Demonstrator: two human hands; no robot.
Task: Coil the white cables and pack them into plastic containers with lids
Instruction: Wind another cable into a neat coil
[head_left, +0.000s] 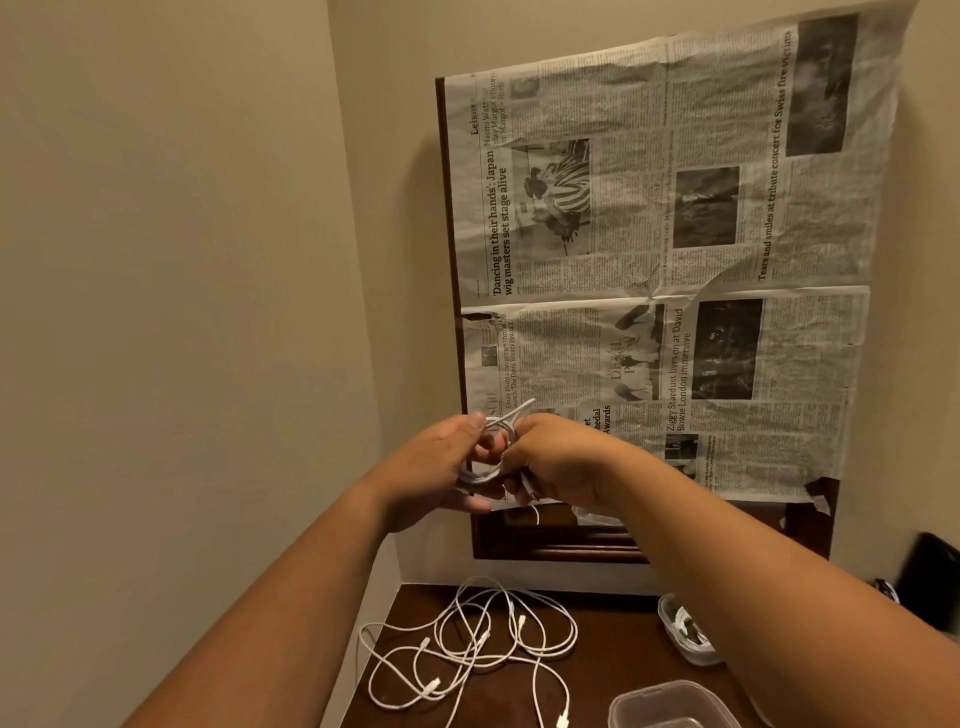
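White cable, wound into a small coil (485, 470), was held up in the air in front of the newspaper (649, 249) covering a dark wooden frame (545, 548) on the wall. In the head view, the only one, the left hand (439, 462) had its fingers clamped round the loops from the left, thumb underneath. The right hand (563, 462) had its fingers curled on the coil's right side, pinching what looked like the free end. A short tail of cable stuck up above both hands.

Below, well apart from the hands, the loose cables (467, 644) lay in an overlapping tangle on the left part of the brown tabletop (597, 670). A clear container (685, 636) with a cable inside stood at the right, half hidden by the right forearm. A second container (670, 704) sat at the near edge, and whether a lid was on it could not be told.

The step in hand seemed to be tying off the coil. The risk was that the springy loops would fan out if either grip slackened before the end was tucked, leaving the coil too wide for a container. Pulling one strand from the tangle could also drag the others off the tabletop's left edge, where one loop hung over.
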